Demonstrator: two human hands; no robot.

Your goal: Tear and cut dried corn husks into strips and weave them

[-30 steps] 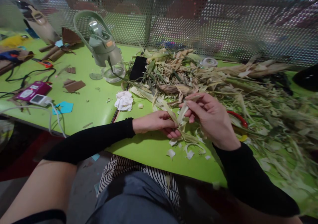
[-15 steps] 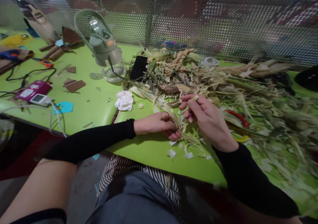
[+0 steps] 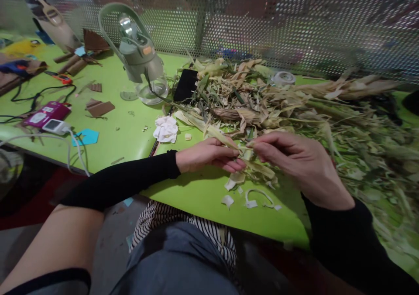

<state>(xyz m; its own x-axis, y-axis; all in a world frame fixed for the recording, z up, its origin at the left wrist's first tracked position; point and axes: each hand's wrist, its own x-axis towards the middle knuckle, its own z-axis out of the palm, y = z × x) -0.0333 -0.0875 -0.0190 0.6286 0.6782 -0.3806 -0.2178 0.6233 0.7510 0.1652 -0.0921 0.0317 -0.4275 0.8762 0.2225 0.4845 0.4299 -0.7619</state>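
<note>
My left hand (image 3: 211,155) grips a pale dried corn husk strip (image 3: 225,141) near the front of the green table (image 3: 196,194), fingers curled round it. My right hand (image 3: 301,164) pinches the same husk just to the right, fingertips almost meeting the left hand's. Both arms wear black sleeves. Behind the hands lies a big heap of dried husks and stalks (image 3: 278,98). Small torn husk scraps (image 3: 252,197) lie on the table under the hands.
A green desk fan (image 3: 137,55) stands at the back left, with a black object (image 3: 185,84) beside it. A crumpled white tissue (image 3: 166,128), a pink device (image 3: 46,114), a white charger with cable (image 3: 57,127), cardboard bits and a perforated metal screen (image 3: 294,24) surround the work area.
My right hand has come down from a raised position and now sits level with the left, pinching the husk close to it. The view has shifted slightly.
</note>
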